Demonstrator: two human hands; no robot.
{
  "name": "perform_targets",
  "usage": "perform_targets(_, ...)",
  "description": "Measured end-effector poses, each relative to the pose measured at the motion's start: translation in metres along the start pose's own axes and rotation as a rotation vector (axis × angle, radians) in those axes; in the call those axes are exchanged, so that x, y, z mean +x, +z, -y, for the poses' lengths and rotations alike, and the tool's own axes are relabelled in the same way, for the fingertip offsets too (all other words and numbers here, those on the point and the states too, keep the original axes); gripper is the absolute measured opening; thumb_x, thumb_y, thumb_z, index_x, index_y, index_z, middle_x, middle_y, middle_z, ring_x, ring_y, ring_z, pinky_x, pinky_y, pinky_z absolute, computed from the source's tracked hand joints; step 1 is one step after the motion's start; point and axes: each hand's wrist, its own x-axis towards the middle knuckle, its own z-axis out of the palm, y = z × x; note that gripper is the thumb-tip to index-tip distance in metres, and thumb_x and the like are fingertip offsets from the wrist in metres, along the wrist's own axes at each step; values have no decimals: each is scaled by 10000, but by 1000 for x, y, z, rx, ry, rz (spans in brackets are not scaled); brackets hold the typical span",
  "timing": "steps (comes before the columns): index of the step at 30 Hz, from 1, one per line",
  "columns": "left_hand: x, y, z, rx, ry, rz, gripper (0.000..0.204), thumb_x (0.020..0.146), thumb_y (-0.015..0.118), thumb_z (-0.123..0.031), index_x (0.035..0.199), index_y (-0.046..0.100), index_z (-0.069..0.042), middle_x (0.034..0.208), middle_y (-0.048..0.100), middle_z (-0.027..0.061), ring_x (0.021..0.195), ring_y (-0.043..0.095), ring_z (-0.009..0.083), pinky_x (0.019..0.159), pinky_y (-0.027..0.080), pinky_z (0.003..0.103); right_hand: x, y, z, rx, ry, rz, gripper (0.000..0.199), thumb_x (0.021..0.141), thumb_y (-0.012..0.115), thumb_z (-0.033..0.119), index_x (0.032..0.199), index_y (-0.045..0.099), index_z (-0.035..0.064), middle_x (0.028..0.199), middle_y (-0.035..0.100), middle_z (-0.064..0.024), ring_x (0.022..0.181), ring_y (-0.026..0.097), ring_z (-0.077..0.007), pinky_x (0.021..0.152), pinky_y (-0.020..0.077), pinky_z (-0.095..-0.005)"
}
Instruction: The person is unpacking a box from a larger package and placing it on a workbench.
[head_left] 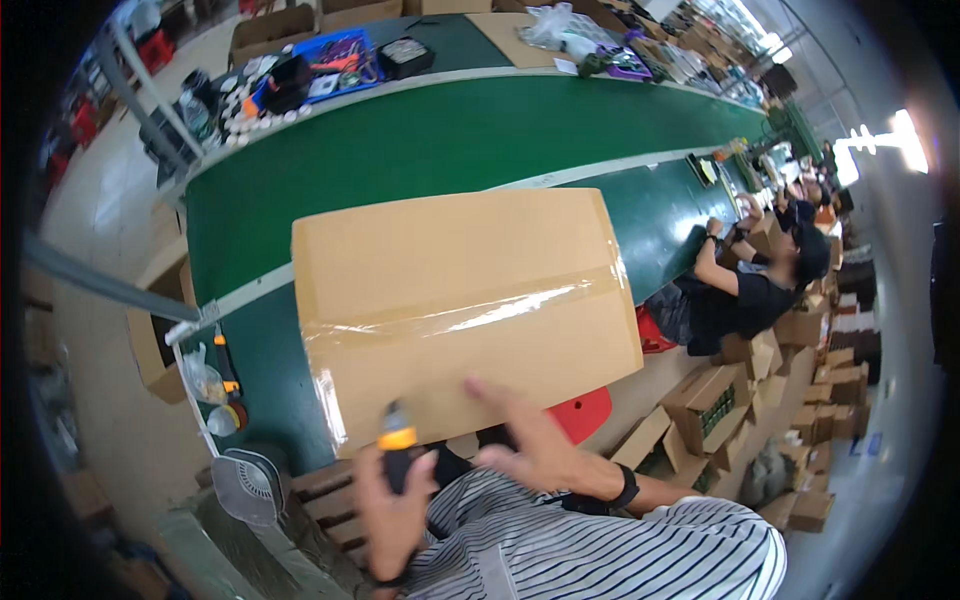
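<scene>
A large brown cardboard box lies on the green workbench in front of me, with clear glossy tape running across its top and down its sides. My left hand is closed around a handheld tool with an orange-and-black body. Its dark tip points away from me, over the box's near edge; blur hides its exact kind. Fingers spread and holding nothing, my right hand is at the near edge of the box. Whether its fingertips touch the cardboard I cannot tell.
An orange-and-black tool and a tape roll lie at the bench's left end. Beyond the green belt sits a blue tray of parts. A co-worker sits at right, near open cartons. A red stool stands beside me.
</scene>
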Motion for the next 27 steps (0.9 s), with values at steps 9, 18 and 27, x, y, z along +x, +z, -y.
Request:
perform_targets(9,-4,194,2,558,790,669,614,945,685,-127,1471,422,49,1510,413,293,1397,426,455,1149,379,497,-60,-110,-91,647,565,-281,537,1129,300,425,1391,523,13,1157,655,-90,951,651,-137,824,541,-292)
perform_targets(18,51,226,25,454,740,232,131,956,700,-40,1082,717,-11,975,693,80,754,640,104,626,497,223,-11,-286,-221,683,439,-124,405,1101,460,428,1151,614,57,846,697,-32,584,608,-77,521,500,-216)
perform_targets(27,51,233,34,563,804,140,115,923,720,-6,1038,718,-13,906,671,80,683,609,99,566,473,229,43,-282,-242,372,272,-41,359,1078,495,351,1133,663,39,846,727,-60,572,633,-111,499,494,-266)
